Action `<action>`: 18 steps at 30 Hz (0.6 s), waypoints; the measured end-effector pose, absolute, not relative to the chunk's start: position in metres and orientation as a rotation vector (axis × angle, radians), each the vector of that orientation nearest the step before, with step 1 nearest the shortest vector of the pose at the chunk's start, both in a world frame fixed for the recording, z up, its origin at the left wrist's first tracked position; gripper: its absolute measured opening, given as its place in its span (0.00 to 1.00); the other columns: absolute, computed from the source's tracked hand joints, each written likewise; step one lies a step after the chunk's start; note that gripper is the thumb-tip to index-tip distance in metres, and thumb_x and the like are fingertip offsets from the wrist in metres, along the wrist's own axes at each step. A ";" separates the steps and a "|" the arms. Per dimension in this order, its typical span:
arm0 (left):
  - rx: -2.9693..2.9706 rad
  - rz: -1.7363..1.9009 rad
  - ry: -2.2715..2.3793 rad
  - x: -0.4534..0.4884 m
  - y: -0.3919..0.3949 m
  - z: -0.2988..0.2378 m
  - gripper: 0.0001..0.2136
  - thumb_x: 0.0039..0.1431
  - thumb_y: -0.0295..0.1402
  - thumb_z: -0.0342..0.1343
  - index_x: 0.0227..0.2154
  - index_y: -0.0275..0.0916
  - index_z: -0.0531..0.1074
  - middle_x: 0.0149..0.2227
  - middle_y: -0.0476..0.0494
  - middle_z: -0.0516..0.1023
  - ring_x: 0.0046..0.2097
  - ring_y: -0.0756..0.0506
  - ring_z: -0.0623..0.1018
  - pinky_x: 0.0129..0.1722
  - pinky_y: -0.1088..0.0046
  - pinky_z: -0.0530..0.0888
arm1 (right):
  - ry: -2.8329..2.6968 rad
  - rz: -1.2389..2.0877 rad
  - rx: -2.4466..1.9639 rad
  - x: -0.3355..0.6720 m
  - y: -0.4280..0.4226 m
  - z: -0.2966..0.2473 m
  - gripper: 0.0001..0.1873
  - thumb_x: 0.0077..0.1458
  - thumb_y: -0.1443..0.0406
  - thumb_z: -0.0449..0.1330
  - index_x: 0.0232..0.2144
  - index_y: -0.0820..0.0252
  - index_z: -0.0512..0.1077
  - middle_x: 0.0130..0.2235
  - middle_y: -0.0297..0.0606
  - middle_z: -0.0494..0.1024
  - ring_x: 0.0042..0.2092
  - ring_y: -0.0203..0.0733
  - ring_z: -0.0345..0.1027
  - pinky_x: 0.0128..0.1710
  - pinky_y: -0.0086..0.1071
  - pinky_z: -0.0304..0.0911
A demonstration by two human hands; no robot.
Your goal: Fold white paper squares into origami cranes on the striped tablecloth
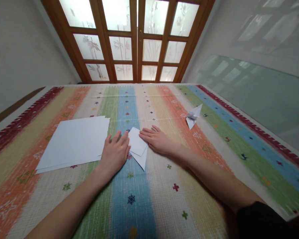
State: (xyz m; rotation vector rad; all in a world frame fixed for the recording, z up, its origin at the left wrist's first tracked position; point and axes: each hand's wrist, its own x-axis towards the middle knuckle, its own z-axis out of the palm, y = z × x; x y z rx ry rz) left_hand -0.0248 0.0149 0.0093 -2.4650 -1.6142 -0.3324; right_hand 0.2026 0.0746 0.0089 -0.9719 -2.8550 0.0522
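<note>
A partly folded sheet of white paper (137, 142) lies on the striped tablecloth, between my two hands. It shows a squarish upper layer and a pointed flap that sticks out toward me. My left hand (116, 149) rests palm down at the paper's left edge, its fingers spread. From the right, my right hand (157, 138) lies flat with its fingertips on the paper's right edge. Both hands are open, and neither grips the paper. What the palms cover is hidden.
Left of my left hand lies a stack of white paper sheets (74, 141). A folded white paper figure (193, 116) with pointed tips stands at the right, beyond my right forearm. The colourful striped tablecloth (161, 199) covers the table. Wooden glazed doors (137, 39) stand behind it.
</note>
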 end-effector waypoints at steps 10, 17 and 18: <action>-2.564 -0.326 -1.564 -0.007 0.002 0.010 0.29 0.57 0.54 0.56 0.51 0.33 0.72 0.56 0.28 0.73 0.57 0.27 0.69 0.55 0.46 0.63 | -2.314 0.592 -1.255 0.182 0.087 0.020 0.11 0.56 0.67 0.61 0.43 0.60 0.76 0.45 0.43 0.80 0.46 0.43 0.73 0.48 0.37 0.65; -2.569 -0.343 -1.549 -0.008 -0.002 0.016 0.26 0.57 0.48 0.59 0.53 0.36 0.71 0.59 0.29 0.70 0.61 0.27 0.66 0.60 0.42 0.57 | -2.044 0.674 -1.466 0.172 0.085 0.014 0.18 0.51 0.74 0.55 0.45 0.60 0.73 0.34 0.38 0.78 0.36 0.40 0.71 0.37 0.33 0.63; -2.566 -0.340 -1.542 -0.011 0.000 0.019 0.24 0.57 0.45 0.59 0.52 0.36 0.71 0.60 0.29 0.70 0.61 0.27 0.65 0.60 0.41 0.56 | -1.993 0.681 -1.508 0.176 0.083 0.013 0.19 0.50 0.75 0.54 0.45 0.61 0.72 0.33 0.37 0.77 0.35 0.40 0.70 0.35 0.33 0.63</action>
